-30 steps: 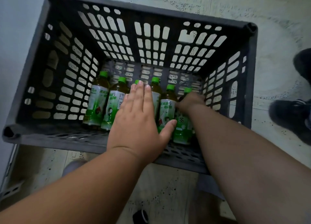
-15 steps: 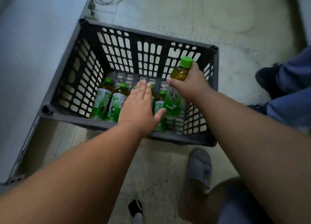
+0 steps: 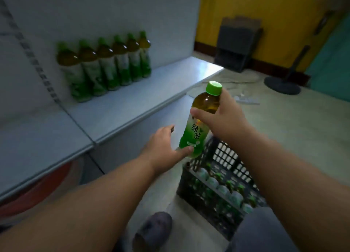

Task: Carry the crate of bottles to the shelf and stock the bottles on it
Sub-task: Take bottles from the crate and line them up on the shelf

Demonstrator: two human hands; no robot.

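Half second earlier I looked down into crate (image 3: 214, 178), bottle (image 3: 200, 121) just lifted above it. Now gaze was up at shelf (image 3: 132, 100); bottle raised in front of shelf edge, above crate on floor. My right hand (image 3: 225, 117) gripped its upper body below green cap. My left hand (image 3: 162, 147) was open, thumb touching bottle's base. Label read 绿茶. Six matching bottles (image 3: 106, 64) stood in row at shelf back.

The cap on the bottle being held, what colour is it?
Bright green cap, seen clearly in the head view.
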